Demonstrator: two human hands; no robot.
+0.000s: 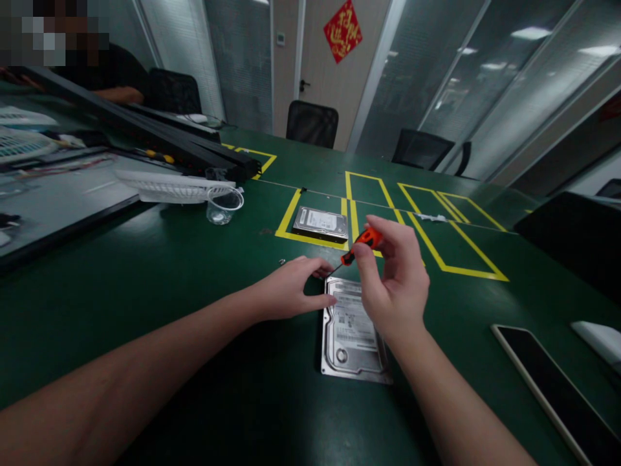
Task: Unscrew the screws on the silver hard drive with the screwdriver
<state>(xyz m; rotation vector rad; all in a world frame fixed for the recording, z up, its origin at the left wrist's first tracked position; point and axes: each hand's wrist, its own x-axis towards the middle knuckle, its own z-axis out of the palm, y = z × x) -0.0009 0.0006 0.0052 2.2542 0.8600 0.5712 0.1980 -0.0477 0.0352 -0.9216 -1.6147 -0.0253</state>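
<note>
1. The right hand [400, 281] is closed around a screwdriver [371, 237], pinching its orange-and-black handle between thumb and fingers. The shaft slants down to the left.
2. The screwdriver's tip meets the far left corner of the nearer hard drive [349, 327], or sits just above it; which of the two cannot be told.
3. The left hand [291, 288] is spread, its thumb well apart from its fingers. The thumb lies over the left side of the drive's top face, while the fingertips are at the far left corner, just beside the screwdriver's tip.
4. The nearer hard drive lies flat on the green counter [194, 259] in front of the person, label up, between the two forearms. The right hand and forearm hide part of its right side.
5. Beyond it, a second hard drive [320, 223] lies flat, label up, inside an outline of yellow tape [310, 241]. More taped outlines run off to the right.
6. A tiny shiny piece [282, 261] lies on the counter near the left hand, too small to identify.
7. Farther left stand a clear plastic cup [220, 212] and, just beside it, a white ribbed piece [169, 189]. Long black bars [145, 133] stretch behind them.
8. At the near right lies a phone [553, 388], dark screen up.
9. At the far left, a co-worker's forearm [119, 95] shows behind the black bars. Across the counter is a black chair [313, 123], with a door [315, 71] behind it bearing a red diamond-shaped sign [343, 31].
</note>
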